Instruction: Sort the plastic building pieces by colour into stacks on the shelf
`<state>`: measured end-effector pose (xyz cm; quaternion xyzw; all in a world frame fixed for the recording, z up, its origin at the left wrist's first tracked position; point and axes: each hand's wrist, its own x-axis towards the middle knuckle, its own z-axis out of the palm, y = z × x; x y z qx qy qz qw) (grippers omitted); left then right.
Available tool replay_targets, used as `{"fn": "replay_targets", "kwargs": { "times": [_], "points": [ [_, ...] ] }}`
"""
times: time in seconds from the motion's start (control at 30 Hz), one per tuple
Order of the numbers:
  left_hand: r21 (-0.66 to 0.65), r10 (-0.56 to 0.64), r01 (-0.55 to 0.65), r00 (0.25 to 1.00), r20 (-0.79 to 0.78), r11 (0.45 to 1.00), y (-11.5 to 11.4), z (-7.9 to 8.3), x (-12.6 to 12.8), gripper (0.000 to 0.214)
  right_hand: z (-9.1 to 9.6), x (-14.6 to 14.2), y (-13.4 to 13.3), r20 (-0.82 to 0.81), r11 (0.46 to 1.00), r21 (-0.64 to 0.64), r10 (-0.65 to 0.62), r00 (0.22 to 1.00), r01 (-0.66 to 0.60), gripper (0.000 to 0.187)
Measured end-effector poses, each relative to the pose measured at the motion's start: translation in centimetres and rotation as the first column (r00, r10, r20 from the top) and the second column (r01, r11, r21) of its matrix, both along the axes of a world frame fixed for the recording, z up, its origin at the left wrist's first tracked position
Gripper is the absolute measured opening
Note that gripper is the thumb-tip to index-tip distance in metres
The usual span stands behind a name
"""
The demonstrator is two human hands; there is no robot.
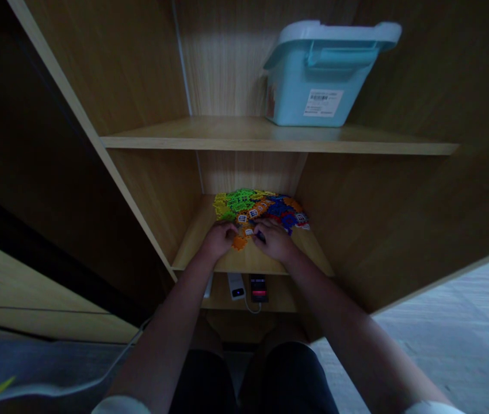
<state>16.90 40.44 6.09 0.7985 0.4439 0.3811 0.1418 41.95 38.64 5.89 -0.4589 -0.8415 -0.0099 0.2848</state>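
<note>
– Wood-grain shelving fills the head view. How do the arms [171, 333] lie?
– Both run bare from the bottom edge and converge on the lower shelf [193, 256]. The left hand [218, 240] lies palm down, knuckles up, at the near edge of the pieces [255, 206]. The right hand [275, 241] is just beside it, also palm down, wrist bent slightly inward.
– And the fingers?
– The left fingers [229, 230] curl down onto an orange piece [240, 243]. The right fingers [263, 227] bend over the heap's front, with something dark under them. Both hands touch the heap, but the tips are hidden, so I cannot tell whether either grips anything.
– Where is the heap?
– Mid-shelf, toward the back: flat plastic pieces, green and yellow on the left, blue, orange and red on the right.
– Any writing?
– A white label [323, 102] with a barcode sits on the teal box [313, 69], which stands on the upper shelf [227, 135]. The print is too small to read.
– What is unclear?
– Under the lower shelf are a white gadget [236, 286] and a black gadget [259, 287] with a red glow, both partly hidden by the shelf edge. The left side is dark, and the sleeves [121, 406] are cut off at the bottom.
</note>
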Motion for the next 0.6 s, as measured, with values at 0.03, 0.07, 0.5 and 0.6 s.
{"fn": "replay_targets", "kwargs": {
  "times": [0.03, 0.07, 0.5, 0.6],
  "points": [
    [0.000, -0.011, 0.011, 1.000, -0.001, 1.000, 0.04, -0.11, 0.00, 0.026, 0.00, 0.02, 0.03, -0.004, 1.000, -0.003, 0.009, 1.000, -0.009, 0.009],
    [0.002, -0.027, 0.027, 1.000, 0.000, 1.000, 0.04, -0.17, 0.00, 0.027, 0.00, 0.03, 0.07, -0.009, 1.000, -0.008, 0.018, 1.000, -0.018, 0.008],
    [-0.031, -0.120, 0.119, 0.992, -0.039, 0.992, -0.21, 0.16, 0.01, 0.033, -0.19, 0.24, 0.37, -0.050, 0.999, -0.020, 0.042, 0.998, -0.043, 0.013],
    [-0.039, -0.100, 0.098, 0.994, -0.046, 0.994, -0.25, 0.05, 0.01, 0.033, -0.22, 0.22, 0.30, -0.021, 0.999, -0.005, -0.037, 0.999, 0.037, 0.016]
  ]
}}
